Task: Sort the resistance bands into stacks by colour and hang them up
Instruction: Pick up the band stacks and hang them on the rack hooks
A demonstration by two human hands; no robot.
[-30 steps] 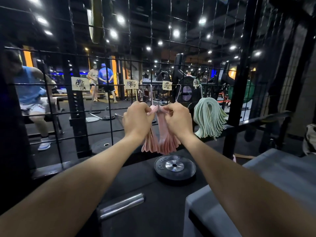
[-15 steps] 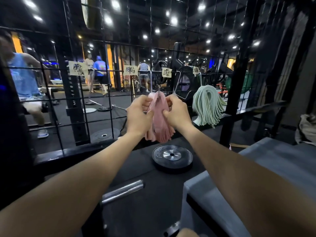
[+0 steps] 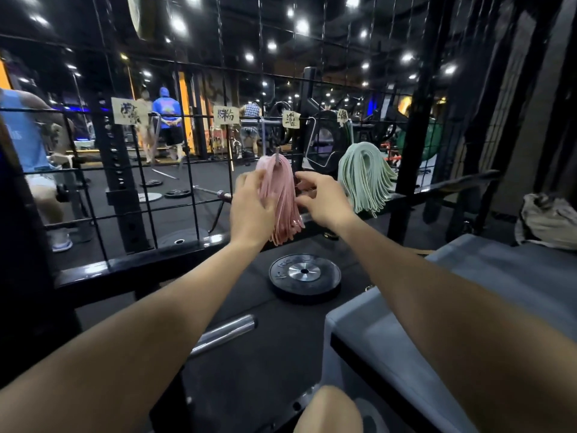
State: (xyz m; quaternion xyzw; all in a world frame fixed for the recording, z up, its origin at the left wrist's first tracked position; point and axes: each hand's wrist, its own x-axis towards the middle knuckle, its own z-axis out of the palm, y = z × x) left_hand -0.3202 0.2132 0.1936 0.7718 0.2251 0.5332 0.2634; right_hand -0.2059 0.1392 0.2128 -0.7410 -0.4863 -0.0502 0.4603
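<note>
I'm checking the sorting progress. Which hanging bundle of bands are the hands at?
The pink bundle, draped over a hook, between the left hand and right hand. The green bundle hangs untouched to its right.

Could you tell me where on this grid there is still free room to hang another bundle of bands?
Free: the mesh left of the pink bands, below the leftmost label, and the empty hook between pink and the green bands. Crowded: around pink, where the left hand and right hand flank it.

Ceiling spotlights (image 3: 302, 26) flared white in a dim gym; wide-angle distortion bent the frame's edges, and the background people were blurred.
</note>
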